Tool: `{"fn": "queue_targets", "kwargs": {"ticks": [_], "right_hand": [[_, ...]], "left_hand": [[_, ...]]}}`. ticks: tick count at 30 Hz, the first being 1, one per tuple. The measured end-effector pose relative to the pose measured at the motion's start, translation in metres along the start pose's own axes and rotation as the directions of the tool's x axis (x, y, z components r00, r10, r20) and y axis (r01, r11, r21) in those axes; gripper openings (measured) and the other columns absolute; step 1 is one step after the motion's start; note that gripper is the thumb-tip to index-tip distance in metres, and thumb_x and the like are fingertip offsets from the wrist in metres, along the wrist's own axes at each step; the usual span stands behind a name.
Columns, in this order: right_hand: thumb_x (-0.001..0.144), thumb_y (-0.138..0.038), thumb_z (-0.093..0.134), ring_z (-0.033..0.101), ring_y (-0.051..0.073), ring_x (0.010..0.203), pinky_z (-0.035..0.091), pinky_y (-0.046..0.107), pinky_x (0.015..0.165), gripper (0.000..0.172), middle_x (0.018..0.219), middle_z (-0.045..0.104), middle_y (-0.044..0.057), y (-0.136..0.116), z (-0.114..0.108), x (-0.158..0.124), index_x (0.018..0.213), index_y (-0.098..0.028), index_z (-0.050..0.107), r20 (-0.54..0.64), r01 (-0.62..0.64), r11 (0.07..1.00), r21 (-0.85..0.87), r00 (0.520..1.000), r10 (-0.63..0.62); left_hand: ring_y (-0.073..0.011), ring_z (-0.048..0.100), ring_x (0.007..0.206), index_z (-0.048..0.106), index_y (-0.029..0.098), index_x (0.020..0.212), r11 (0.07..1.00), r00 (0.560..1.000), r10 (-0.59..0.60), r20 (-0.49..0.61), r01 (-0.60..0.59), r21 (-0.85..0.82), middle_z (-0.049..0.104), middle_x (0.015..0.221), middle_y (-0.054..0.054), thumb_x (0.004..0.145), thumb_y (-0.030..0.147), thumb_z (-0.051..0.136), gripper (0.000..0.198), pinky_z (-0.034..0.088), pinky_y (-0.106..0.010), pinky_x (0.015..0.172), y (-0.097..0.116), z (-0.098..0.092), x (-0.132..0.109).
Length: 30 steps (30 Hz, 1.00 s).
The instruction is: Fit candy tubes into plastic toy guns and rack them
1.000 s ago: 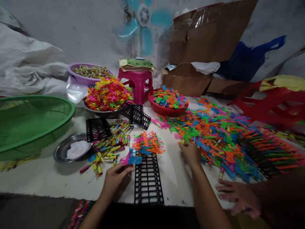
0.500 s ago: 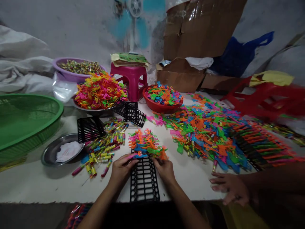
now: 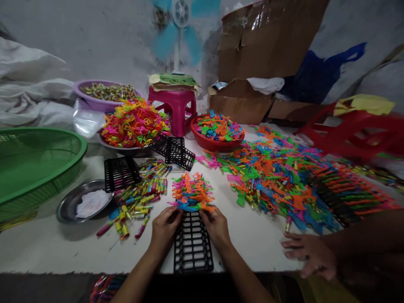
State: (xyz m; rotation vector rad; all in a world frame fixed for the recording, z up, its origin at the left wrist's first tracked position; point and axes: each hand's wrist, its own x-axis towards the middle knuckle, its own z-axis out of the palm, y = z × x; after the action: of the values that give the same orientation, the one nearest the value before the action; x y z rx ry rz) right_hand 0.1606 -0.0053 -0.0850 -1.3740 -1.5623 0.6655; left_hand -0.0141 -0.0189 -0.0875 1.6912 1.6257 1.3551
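Note:
A black plastic grid rack [image 3: 193, 248] lies lengthwise before me at the table's front edge. Its far part carries rows of small bright plastic toy pieces [image 3: 192, 185], with the bare slots nearer me. My left hand [image 3: 166, 225] is closed at the rack's left side, fingertips pinching the end of a blue toy piece [image 3: 185, 206]. Across from it, my right hand [image 3: 216, 225] is closed on an orange toy piece [image 3: 206, 207] at the right side. The fingers partly hide how these pieces sit in the slots.
Yellow-and-red small tubes [image 3: 139, 210] lie left, beside a metal bowl [image 3: 65, 210] and spare black racks [image 3: 115, 176]. Loose toy pieces [image 3: 268, 168] cover the right, near a red basin [image 3: 208, 145]. A co-worker's hand [image 3: 311, 254] rests at the right front edge.
Both my hands stay at the rack and shift slightly. The front row of pieces between them now lies straighter across. The whole view has shifted a little.

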Motion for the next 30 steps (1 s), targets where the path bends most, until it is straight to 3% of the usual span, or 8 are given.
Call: {"fn": "queue_targets", "kwargs": {"ticks": [4, 7, 11, 15, 19, 25, 30], "right_hand": [[0.076, -0.031, 0.050, 0.062, 0.018, 0.074, 0.050, 0.029, 0.069, 0.022, 0.080, 0.067, 0.006, 0.004, 0.001, 0.003, 0.085, -0.017, 0.066, -0.003, -0.075, 0.996, -0.039, 0.997, 0.075], [0.076, -0.030, 0.049, 0.062, 0.018, 0.073, 0.049, 0.028, 0.068, 0.022, 0.077, 0.066, 0.006, 0.002, 0.001, 0.006, 0.081, -0.017, 0.066, 0.019, -0.072, 0.982, -0.176, 0.997, 0.076], [0.076, -0.026, 0.048, 0.060, 0.018, 0.075, 0.047, 0.028, 0.069, 0.020, 0.077, 0.064, 0.006, -0.004, 0.000, 0.009, 0.080, -0.018, 0.066, 0.050, -0.033, 0.939, -0.342, 0.997, 0.053], [0.075, -0.025, 0.050, 0.058, 0.019, 0.081, 0.047, 0.029, 0.073, 0.019, 0.082, 0.063, 0.006, -0.005, 0.002, 0.007, 0.083, -0.018, 0.066, 0.014, -0.008, 0.947, -0.321, 1.000, 0.013], [0.074, -0.031, 0.055, 0.058, 0.019, 0.084, 0.047, 0.030, 0.076, 0.020, 0.087, 0.063, 0.005, -0.001, 0.004, 0.009, 0.088, -0.020, 0.066, 0.000, -0.018, 0.967, -0.254, 1.000, 0.018], [0.078, -0.026, 0.051, 0.057, 0.019, 0.091, 0.045, 0.031, 0.081, 0.019, 0.094, 0.064, 0.004, -0.002, 0.001, 0.020, 0.091, -0.022, 0.065, 0.126, 0.021, 0.965, -0.261, 0.992, 0.012], [0.078, -0.020, 0.049, 0.057, 0.020, 0.092, 0.045, 0.030, 0.080, 0.020, 0.092, 0.065, 0.004, -0.006, 0.001, 0.020, 0.090, -0.022, 0.065, 0.165, 0.067, 0.947, -0.314, 0.986, -0.015]], "left_hand": [[-0.0164, 0.063, 0.078, 0.065, 0.018, 0.085, 0.997, 0.999, -0.017, -0.030, 0.019, 0.071, 0.068, 0.084, -0.004, 0.075, 0.033, 0.056, 0.020, 0.050, -0.029, 0.075, 0.001, 0.001, 0.001], [-0.0172, 0.064, 0.077, 0.066, 0.018, 0.086, 0.991, 0.998, -0.042, -0.043, 0.047, 0.123, 0.069, 0.083, -0.005, 0.075, 0.033, 0.055, 0.022, 0.051, -0.030, 0.073, 0.003, 0.001, 0.002], [-0.0183, 0.065, 0.074, 0.067, 0.017, 0.082, 0.980, 0.999, 0.036, -0.011, -0.033, 0.197, 0.070, 0.081, -0.006, 0.075, 0.030, 0.056, 0.019, 0.051, -0.030, 0.071, 0.002, 0.002, 0.004], [-0.0181, 0.064, 0.074, 0.067, 0.019, 0.081, 0.964, 0.993, 0.114, -0.014, -0.108, 0.244, 0.069, 0.077, -0.005, 0.076, 0.030, 0.053, 0.018, 0.051, -0.030, 0.069, 0.000, 0.003, 0.004], [-0.0175, 0.062, 0.076, 0.066, 0.019, 0.083, 0.964, 0.995, 0.100, -0.020, -0.092, 0.251, 0.068, 0.079, -0.005, 0.076, 0.033, 0.055, 0.019, 0.049, -0.030, 0.072, -0.001, 0.004, 0.004], [-0.0176, 0.061, 0.073, 0.064, 0.020, 0.080, 0.961, 0.997, 0.079, -0.002, -0.075, 0.267, 0.067, 0.075, -0.004, 0.076, 0.038, 0.054, 0.021, 0.048, -0.030, 0.070, 0.001, 0.005, 0.006], [-0.0172, 0.060, 0.071, 0.063, 0.020, 0.076, 0.956, 0.997, 0.070, 0.032, -0.076, 0.285, 0.066, 0.072, -0.003, 0.077, 0.040, 0.051, 0.024, 0.047, -0.029, 0.067, 0.002, 0.003, 0.007]]}}
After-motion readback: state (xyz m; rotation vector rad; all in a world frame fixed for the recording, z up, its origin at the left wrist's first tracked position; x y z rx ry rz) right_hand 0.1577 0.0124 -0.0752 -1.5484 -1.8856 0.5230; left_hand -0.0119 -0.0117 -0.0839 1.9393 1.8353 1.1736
